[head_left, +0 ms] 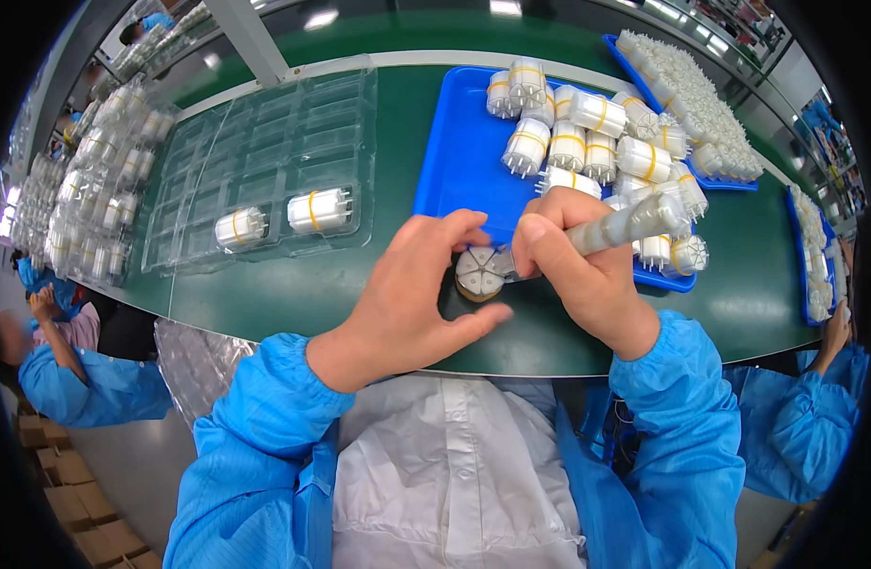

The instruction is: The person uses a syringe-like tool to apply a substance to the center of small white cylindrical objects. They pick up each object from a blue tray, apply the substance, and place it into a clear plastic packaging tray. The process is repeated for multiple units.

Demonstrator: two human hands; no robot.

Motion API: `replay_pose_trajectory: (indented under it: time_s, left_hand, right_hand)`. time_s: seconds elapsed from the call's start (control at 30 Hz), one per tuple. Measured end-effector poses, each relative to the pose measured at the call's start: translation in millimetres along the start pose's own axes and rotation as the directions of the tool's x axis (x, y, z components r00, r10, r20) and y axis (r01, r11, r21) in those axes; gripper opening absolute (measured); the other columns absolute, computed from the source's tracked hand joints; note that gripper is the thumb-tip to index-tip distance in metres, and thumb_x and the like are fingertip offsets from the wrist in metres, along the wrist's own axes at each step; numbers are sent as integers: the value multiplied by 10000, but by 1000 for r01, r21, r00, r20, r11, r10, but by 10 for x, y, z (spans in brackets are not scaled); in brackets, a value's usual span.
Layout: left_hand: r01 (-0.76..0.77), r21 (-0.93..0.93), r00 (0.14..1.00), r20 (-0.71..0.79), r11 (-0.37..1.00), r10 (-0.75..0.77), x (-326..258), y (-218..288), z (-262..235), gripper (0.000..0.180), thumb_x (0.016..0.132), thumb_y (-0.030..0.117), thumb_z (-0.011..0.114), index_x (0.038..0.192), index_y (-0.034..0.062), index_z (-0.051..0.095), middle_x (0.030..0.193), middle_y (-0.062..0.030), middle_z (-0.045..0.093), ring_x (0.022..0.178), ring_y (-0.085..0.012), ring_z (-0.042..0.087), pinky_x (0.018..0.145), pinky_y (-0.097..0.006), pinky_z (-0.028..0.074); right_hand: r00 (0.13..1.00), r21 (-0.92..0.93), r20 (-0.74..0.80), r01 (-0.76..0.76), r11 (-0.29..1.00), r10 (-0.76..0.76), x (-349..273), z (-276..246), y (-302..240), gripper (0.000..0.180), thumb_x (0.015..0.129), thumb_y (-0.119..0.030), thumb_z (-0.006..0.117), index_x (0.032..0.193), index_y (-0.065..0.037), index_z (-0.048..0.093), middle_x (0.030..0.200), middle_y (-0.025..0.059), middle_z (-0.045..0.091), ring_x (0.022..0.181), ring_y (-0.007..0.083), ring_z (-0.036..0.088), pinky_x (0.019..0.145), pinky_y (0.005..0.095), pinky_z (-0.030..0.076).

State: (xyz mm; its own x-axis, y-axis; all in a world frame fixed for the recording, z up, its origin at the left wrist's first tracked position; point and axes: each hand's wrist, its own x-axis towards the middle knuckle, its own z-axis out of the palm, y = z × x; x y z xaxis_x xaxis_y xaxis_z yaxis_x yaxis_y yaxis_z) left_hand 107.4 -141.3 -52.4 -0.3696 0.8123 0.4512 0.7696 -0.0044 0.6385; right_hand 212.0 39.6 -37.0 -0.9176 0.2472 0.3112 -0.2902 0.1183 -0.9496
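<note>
A round grey-white part (479, 272), its top face divided into wedge-like segments, rests on a dark ring on the green table. Around its left side curves my left hand (383, 299), thumb and fingers spread apart; I cannot tell whether a fingertip touches it. My right hand (583, 275) grips a tool with a thick, pale handle (630, 226) that looks wrapped in clear plastic. The tool slants down to the left, and its narrow end meets the right edge of the round part. Just beyond stands a blue tray (459, 142) of white cylinders (568, 147) with yellow bands and metal pins.
To the left lies a clear compartment tray (265, 142) holding two banded cylinders (319, 210). Stacked clear trays (99, 180) with more cylinders stand farther left. Another blue tray (725, 185) bears many small white parts at the far right. Co-workers in blue sleeves (99, 389) sit on both sides.
</note>
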Motion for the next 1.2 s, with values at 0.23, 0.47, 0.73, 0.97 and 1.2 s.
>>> replay_pose_trajectory:
  time_s: [0.23,0.47,0.73,0.97,1.2]
  left_hand:
    - [17,-80,1000,-15,997,-18,-49,-42,30,680,760,33,801,1358,4,479,1169,-145,640,1040,-240,630,868,-343,511]
    - [-23,-104,1000,0,994,23,-36,-39,43,663,763,28,781,1354,6,483,1173,-150,647,1059,-266,621,917,-361,505]
    - [-36,171,999,2,985,36,-40,-49,6,678,728,60,812,1329,20,499,1147,-116,658,1004,-249,592,810,-357,475]
    - [-8,-50,1000,-6,999,8,-28,-17,-7,667,716,41,807,1308,18,501,1106,-119,653,1016,-297,586,875,-387,500]
    - [-7,101,1000,3,995,7,-19,-42,-8,754,685,98,862,1340,32,494,1081,-88,645,988,-249,569,821,-356,471]
  right_hand:
    - [995,113,-77,-53,992,62,18,-4,-172,254,987,-130,601,748,-52,559,690,9,606,635,62,528,583,246,421]
    - [999,61,-43,-26,998,28,34,2,-42,244,975,-128,620,748,-57,563,679,-7,594,630,44,515,566,234,405]
    - [995,96,-51,-82,992,88,1,14,-94,245,969,-113,615,739,-57,553,678,-1,602,628,49,517,563,246,409]
    - [999,102,-37,-20,995,24,39,-12,-78,246,977,-118,608,747,-55,550,688,8,609,626,54,518,560,245,405]
    - [1000,44,-20,-17,999,17,17,23,-12,255,970,-112,614,730,-58,546,686,6,602,621,53,514,548,247,402]
